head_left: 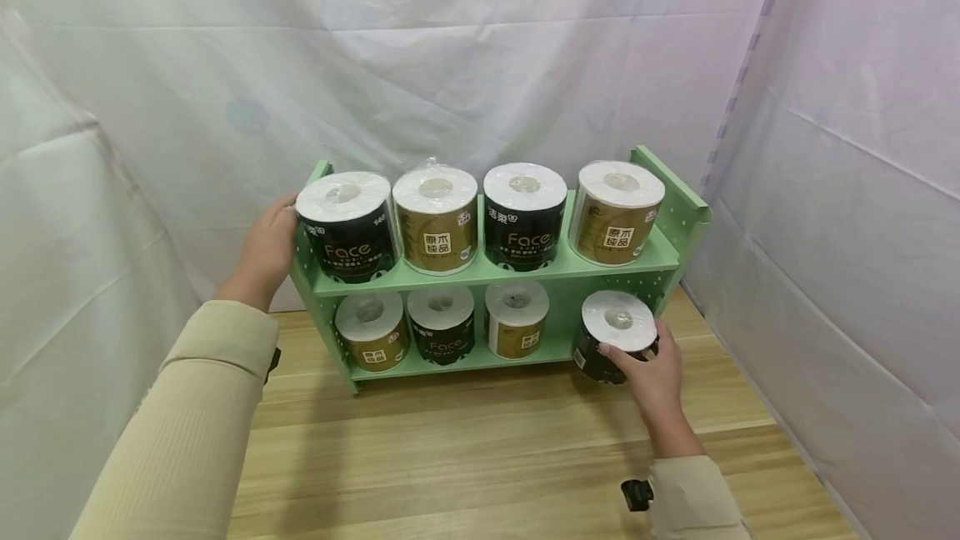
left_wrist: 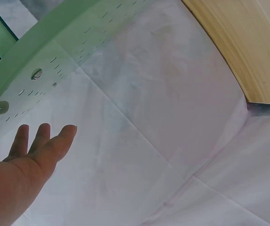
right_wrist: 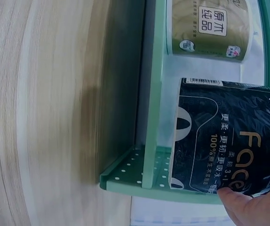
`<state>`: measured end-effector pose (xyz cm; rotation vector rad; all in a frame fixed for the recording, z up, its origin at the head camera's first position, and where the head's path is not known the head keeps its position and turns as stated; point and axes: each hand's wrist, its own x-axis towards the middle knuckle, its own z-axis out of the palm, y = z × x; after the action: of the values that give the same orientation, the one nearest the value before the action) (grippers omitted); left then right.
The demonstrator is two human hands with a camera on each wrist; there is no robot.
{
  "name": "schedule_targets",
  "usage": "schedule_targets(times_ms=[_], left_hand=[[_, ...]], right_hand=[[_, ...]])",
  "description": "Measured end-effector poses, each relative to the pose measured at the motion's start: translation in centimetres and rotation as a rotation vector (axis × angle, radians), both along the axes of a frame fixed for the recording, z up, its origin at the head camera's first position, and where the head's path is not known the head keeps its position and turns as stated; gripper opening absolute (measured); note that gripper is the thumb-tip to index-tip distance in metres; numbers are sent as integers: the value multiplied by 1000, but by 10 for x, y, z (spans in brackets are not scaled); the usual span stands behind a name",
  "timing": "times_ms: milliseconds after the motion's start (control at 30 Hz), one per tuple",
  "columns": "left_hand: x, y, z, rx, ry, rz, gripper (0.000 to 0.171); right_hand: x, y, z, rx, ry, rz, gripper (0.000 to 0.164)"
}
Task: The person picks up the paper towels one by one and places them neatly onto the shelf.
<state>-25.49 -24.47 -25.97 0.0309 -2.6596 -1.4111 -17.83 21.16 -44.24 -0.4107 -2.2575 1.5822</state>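
At the right end of the lower shelf, my right hand (head_left: pixel 660 377) grips a black-wrapped toilet paper roll (head_left: pixel 617 323), thumb in front and fingers around its right side. The roll's lower edge projects past the front of the shelf; in the right wrist view its printed wrapper (right_wrist: pixel 229 136) faces the camera. My left hand (head_left: pixel 267 248) is against the left end of the green two-tier rack (head_left: pixel 495 275), near the top. The left wrist view shows the fingers extended beside the perforated side panel (left_wrist: pixel 69 42); their exact contact is partly hidden.
The upper tier carries black rolls (head_left: pixel 352 232) and gold rolls (head_left: pixel 438 227) alternating. Below stand a gold roll (head_left: pixel 372 332), a black roll (head_left: pixel 442 327) and another gold roll (head_left: pixel 516 323). The rack stands on a wooden table (head_left: pixel 450 457), with white curtains (head_left: pixel 465 48) behind and alongside.
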Motion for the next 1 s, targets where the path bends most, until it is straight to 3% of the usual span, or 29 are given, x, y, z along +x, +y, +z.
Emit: schedule_targets(times_ms=[167, 733, 1000], left_hand=[[0, -1, -1, 2, 0, -3, 60], [-1, -2, -2, 19, 1, -5, 59], [-2, -1, -2, 22, -15, 2, 59]], right_hand=[[-3, -6, -2, -1, -19, -11, 96], [-21, -17, -10, -16, 73, -46, 87], [-27, -22, -9, -17, 48, -56, 92]])
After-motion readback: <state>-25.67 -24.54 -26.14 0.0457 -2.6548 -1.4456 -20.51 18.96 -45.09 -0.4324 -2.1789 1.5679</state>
